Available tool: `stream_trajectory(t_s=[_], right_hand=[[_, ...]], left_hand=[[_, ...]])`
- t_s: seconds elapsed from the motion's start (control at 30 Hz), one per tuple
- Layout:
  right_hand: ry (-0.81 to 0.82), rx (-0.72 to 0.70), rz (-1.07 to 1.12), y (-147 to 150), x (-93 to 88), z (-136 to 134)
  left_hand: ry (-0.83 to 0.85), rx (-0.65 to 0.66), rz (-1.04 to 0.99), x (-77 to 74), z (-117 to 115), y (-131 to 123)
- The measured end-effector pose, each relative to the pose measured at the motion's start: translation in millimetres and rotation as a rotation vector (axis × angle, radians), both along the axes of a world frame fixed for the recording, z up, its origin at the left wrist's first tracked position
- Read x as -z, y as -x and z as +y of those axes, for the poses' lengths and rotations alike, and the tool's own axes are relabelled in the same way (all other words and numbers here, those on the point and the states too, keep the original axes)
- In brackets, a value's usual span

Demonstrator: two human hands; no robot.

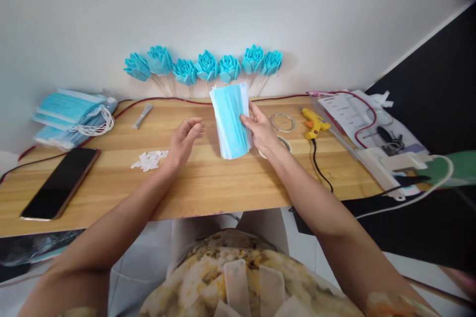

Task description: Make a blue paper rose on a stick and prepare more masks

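Note:
My right hand (262,129) holds a stack of blue and white disposable face masks (232,121) upright above the table, thumb on the front and the other fingers behind. No ear loops show on this stack. To its left, my left hand (185,139) hovers with loosely curled fingers and nothing visible in them. Small white scraps (149,160) lie in a pile beside the left wrist. Partly hidden behind the right wrist is a pale ring (285,143), perhaps a tape roll. A thin coiled ring (283,122) rests just beyond it.
Several blue fabric-like flowers (207,65) on sticks lean against the wall. More masks with white loops (69,111) lie at left, near a phone (61,183) and a thin bundle (143,116). At right are a yellow glue gun (314,123), cables and a power strip (388,178).

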State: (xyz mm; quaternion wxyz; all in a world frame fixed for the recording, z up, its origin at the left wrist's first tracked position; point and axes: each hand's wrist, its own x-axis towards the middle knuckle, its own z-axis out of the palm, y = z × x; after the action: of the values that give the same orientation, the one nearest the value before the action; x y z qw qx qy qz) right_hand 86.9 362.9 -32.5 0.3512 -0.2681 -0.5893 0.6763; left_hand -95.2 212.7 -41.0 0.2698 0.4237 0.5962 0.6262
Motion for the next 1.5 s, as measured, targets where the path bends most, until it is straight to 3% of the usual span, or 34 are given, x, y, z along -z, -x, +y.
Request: stream_trajectory(t_s=[0.17,0.23,0.37,0.6,0.8,1.13,1.33,1.5], right_hand=[[0.043,-0.108,0.011,1.3,-3.0,-16.0],[0.041,-0.133,-0.012,2.7,-2.8,-22.9],[0.059,-0.127,-0.017,3.6,1.6,-28.3],[0.103,-0.089,-0.048,2.1,12.6,-26.9],[0.088,-0.146,-0.017,3.8,4.0,-32.0],[-0.202,0.101,-0.101,2.6,22.4,-15.5],[-0.282,0.347,-0.091,-4.1,22.0,13.0],[-0.629,0.645,-0.274,-21.2,6.4,22.9]], left_hand=[[0.055,0.392,-0.414,-0.5,1.2,-16.0],[0.086,0.477,-0.516,-3.2,0.1,-22.9],[0.105,0.368,-0.591,-4.7,-1.0,-20.7],[0.059,0.180,-0.554,0.8,0.0,-10.3],[0.047,0.149,-0.503,2.0,2.4,-9.2],[-0.031,0.165,-0.607,-2.0,4.4,-14.1],[-0.065,0.109,-0.662,2.0,6.4,-6.5],[-0.072,0.067,-0.691,3.5,7.1,-0.4]])
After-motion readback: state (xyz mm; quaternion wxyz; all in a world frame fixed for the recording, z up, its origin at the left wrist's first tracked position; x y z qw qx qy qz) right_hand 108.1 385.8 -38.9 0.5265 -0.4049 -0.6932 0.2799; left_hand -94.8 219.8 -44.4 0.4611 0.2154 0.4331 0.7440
